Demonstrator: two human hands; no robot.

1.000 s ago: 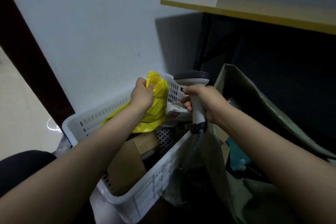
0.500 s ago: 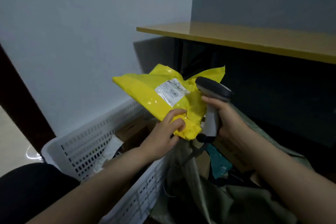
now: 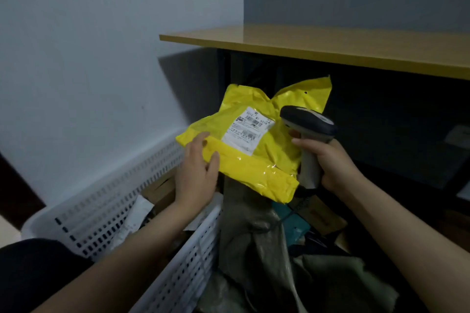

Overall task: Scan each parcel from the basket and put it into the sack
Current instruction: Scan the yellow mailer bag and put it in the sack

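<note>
- Waiting at lower left, the white perforated plastic basket holds more parcels; the olive-green woven sack gapes just beside it.
- Crinkled yellow plastic mailer parcel: held above the sack's mouth, label side up, so scanning looks to be the step in hand.
- Left hand: its grip is clamped on the parcel's left edge. Half a second ago it pinched the near edge, and the parcel was more tilted.
- Right hand: its grip is clamped round the grey pistol-shaped barcode scanner.
- White printed shipping label: the scanner must next aim at its barcode.
</note>
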